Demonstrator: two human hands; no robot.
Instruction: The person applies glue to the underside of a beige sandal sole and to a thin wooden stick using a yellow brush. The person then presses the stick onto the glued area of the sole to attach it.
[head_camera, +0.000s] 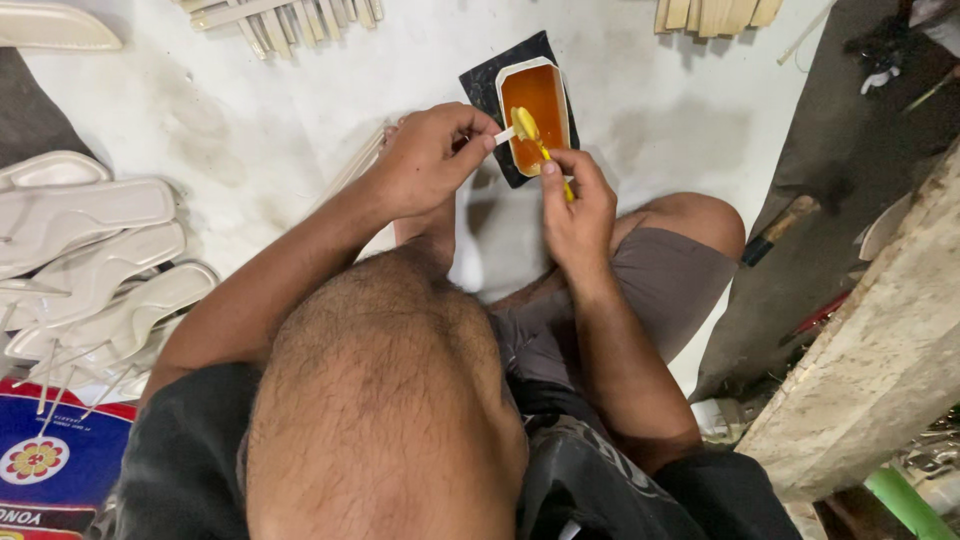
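Over the tub of orange glue (537, 105) at twelve o'clock on the floor (300, 120), the right hand (578, 205) pinches a yellow brush (530, 130) so drips fall back, the left hand (425, 160) pinches a white strip (504, 135) against it, soles (95, 260) stacked at nine o'clock, a red-and-blue flowered sack (50, 460) at eight.

Down at the bottom-left corner I've got a printed bag (50, 460), well away from my fingers and behind my left elbow. It lies flat on the floor, mostly blue, with a red band along its top edge and another at the very bottom. There's a white round patch on it carrying a flower emblem in yellow and red. White lettering runs along the lower edge, cut off by the frame.
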